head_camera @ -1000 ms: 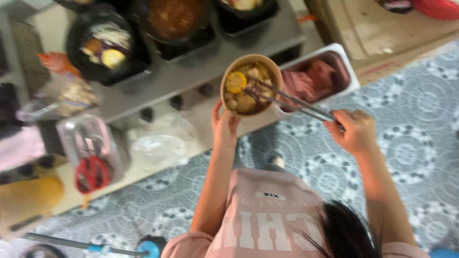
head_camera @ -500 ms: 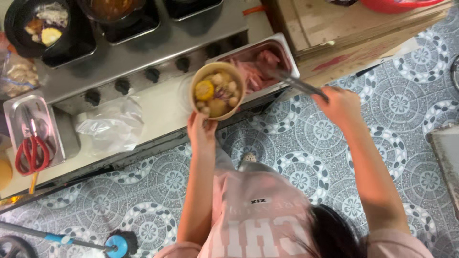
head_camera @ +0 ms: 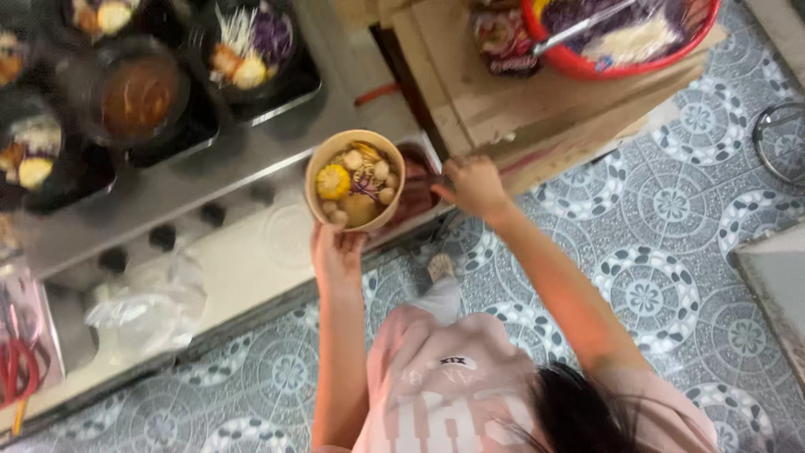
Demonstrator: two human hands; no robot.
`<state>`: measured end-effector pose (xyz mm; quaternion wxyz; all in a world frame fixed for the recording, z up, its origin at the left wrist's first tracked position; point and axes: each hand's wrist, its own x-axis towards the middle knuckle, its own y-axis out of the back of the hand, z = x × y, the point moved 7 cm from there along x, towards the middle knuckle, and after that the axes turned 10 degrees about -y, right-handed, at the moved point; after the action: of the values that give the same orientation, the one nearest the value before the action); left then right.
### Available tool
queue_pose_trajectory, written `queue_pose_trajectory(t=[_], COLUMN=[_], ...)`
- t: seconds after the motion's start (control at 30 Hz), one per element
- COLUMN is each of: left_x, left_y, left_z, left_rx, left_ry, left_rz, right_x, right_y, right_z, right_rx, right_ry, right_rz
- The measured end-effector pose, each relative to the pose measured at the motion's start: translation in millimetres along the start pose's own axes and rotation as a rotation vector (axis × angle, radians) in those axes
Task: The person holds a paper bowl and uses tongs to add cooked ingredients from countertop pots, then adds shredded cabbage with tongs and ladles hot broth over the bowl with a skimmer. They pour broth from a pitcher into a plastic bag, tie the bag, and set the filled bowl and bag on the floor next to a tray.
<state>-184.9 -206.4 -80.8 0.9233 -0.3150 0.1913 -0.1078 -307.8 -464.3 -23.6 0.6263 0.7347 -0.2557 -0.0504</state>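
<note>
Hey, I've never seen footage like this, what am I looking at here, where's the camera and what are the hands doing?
There is no machine here, only a person working with bare hands. The one picture comes from a camera high up on the person, looking steeply down, so you see dark hair, a pink shirt and both arms stretching forward.

The left hand holds up a round paper bowl filled with a piece of corn, pale balls and purple shreds. The right hand reaches to a metal tray at the counter's edge; it is too blurred to tell what it grips.

On the steel counter sit dark pots on burners, one with reddish broth, others with assorted food. A clear plastic bag lies near the front. To the right, a red basin rests on a wooden stand. The floor is patterned tile.
</note>
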Motion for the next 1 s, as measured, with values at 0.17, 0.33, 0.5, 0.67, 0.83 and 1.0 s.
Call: queue_pose_trajectory(t=[0.17, 0.33, 0.5, 0.67, 0.83, 1.0], left_x=[29, 54, 51, 31, 2, -28], left_y=[-55, -103, -131, -146, -161, -161], left_z=[-49, -79, -90, -99, -121, -149], left_rx=[-0.086, -0.068, -0.055, 0.001, -0.053, -0.057], left_ry=[0.106, 0.136, 0.135, 0.112, 0.024, 0.012], left_rz=[0.100, 0.067, 0.033, 0.080, 0.075, 0.209], right_x=[5, 24, 65, 73, 65, 52], right_y=[21, 3, -3, -13, -3, 40], right_z=[30, 169, 194, 191, 243, 291], right_rx=[0.375, 1.332, 2.078, 2.414, 2.503, 2.541], right_ry=[-0.205, -1.140, -1.171, -1.291, -1.194, -0.963], right_rz=[0.168, 0.226, 0.084, 0.116, 0.218, 0.325])
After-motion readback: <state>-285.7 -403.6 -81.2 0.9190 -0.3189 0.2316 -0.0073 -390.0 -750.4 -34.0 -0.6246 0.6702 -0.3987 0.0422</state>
